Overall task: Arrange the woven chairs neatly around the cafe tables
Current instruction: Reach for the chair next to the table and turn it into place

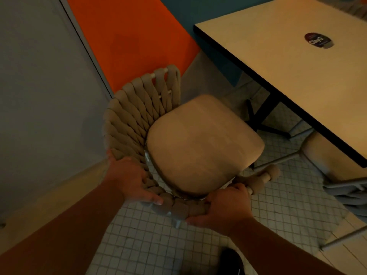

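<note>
Left hand (133, 183), right hand (224, 207) both clamped on woven chair (204, 139) backrest; beige rope weave, tan cushion.

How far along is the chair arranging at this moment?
Done: a second beige chair already sits tucked under the cream square table. In hand: left hand and right hand grip the woven rope backrest of the beige cushioned chair, which stands apart from the table. Left: pushing it in.

Floor (139, 235): small square pale tiles. Standing on it: woven chair (202, 143) with cushioned seat; bench (297, 62) on dark legs, pale top bearing one dark oval sticker (318, 40).
</note>
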`<state>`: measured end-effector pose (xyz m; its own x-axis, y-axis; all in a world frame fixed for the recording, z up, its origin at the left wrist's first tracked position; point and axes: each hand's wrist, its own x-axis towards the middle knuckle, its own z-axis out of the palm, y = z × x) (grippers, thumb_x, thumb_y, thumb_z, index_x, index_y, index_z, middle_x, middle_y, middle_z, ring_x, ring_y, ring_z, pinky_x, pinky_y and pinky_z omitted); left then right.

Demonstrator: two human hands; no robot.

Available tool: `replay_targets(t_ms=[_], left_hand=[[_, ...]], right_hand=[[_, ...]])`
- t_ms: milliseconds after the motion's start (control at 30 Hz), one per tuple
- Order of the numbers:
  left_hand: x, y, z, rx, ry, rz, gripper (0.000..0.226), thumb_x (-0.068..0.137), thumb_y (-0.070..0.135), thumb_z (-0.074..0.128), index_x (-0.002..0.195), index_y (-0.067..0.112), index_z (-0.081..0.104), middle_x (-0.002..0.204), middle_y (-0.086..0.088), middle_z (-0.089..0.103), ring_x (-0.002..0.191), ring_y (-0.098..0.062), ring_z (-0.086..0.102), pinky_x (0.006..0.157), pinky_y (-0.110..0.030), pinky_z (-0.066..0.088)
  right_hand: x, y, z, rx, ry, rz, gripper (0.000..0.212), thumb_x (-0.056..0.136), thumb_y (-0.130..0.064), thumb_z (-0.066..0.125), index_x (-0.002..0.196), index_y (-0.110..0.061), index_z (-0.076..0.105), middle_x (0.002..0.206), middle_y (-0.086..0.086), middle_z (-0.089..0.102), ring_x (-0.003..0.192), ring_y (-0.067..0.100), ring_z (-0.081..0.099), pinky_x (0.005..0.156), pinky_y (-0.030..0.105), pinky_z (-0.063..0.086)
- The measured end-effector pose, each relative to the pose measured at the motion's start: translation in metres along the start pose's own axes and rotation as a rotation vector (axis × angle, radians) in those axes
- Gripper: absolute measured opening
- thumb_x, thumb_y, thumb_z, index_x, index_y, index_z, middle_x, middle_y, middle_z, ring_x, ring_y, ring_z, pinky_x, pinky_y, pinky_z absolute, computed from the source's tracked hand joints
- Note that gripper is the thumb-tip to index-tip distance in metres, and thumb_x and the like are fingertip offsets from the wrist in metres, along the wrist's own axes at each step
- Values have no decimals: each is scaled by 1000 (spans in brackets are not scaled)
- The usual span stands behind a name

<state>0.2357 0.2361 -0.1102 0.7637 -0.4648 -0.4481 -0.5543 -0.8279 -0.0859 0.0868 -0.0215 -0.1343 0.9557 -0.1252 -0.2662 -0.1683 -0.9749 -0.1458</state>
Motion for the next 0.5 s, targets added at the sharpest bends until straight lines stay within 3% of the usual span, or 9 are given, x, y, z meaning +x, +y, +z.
replay_targets(t_ms=[100, 167, 200, 267, 333, 367, 433, 500], left_hand=[[3, -1, 1, 12, -25, -23, 111, 21, 114, 9, 87, 49, 71, 99, 26, 61, 123, -14, 42, 103, -74, -18], [3, -1, 1, 34, -71, -31, 121, 22, 114, 8, 105, 51, 70, 119, 22, 59, 131, -17, 36, 102, -76, -17], [1, 0, 1, 35, -94, -31, 129, 24, 114, 10, 122, 50, 64, 134, 20, 53, 137, -20, 29, 102, -76, -17], [-6, 3, -3, -46, -88, -65, 136, 32, 113, 24, 148, 44, 41, 158, 14, 33, 149, -24, 13, 107, -70, -17], [-21, 6, -11, -162, -48, -98, 135, 43, 108, 37, 159, 41, 20, 168, 10, 18, 154, -24, 4, 118, -62, -7], [-30, 10, -13, -223, -21, -109, 132, 49, 105, 40, 160, 40, 12, 169, 8, 14, 155, -23, 2, 122, -58, 0], [-52, 12, -35, -321, 71, -185, 128, 56, 103, 37, 161, 40, 1, 171, 6, 10, 156, -23, -1, 123, -56, 7], [-69, 12, -61, -400, 140, -278, 126, 56, 104, 29, 161, 41, -3, 171, 6, 6, 156, -24, -1, 123, -57, 6]], right_hand=[[-2, 1, 1, 24, 26, -7, 88, 31, -116, 26, 46, -32, 47, 46, -19, 37, 67, 9, 49, 90, 45, 33], [-1, 2, -2, 32, -7, -29, 85, 32, -116, 25, 47, -34, 42, 50, -22, 33, 78, 12, 58, 91, 46, 30], [-1, 3, -5, 38, -57, -41, 87, 34, -116, 25, 52, -34, 48, 55, -23, 38, 87, 13, 60, 92, 45, 27], [1, 6, -13, 73, -175, -85, 89, 43, -113, 31, 86, -43, 64, 82, -23, 59, 107, 15, 59, 94, 44, 23], [4, 11, -30, 196, -347, -71, 88, 53, -107, 45, 116, -47, 62, 119, -19, 64, 123, 17, 53, 99, 39, 29], [3, 14, -39, 288, -430, -26, 92, 57, -101, 55, 130, -45, 59, 134, -13, 60, 130, 17, 50, 102, 35, 33], [7, 20, -77, 300, -476, -5, 112, 63, -94, 61, 156, -38, 35, 159, -2, 40, 146, 21, 35, 113, 33, 31], [16, 20, -114, 137, -406, -44, 126, 59, -100, 45, 163, -37, 12, 167, -1, 24, 153, 24, 20, 122, 41, 21]])
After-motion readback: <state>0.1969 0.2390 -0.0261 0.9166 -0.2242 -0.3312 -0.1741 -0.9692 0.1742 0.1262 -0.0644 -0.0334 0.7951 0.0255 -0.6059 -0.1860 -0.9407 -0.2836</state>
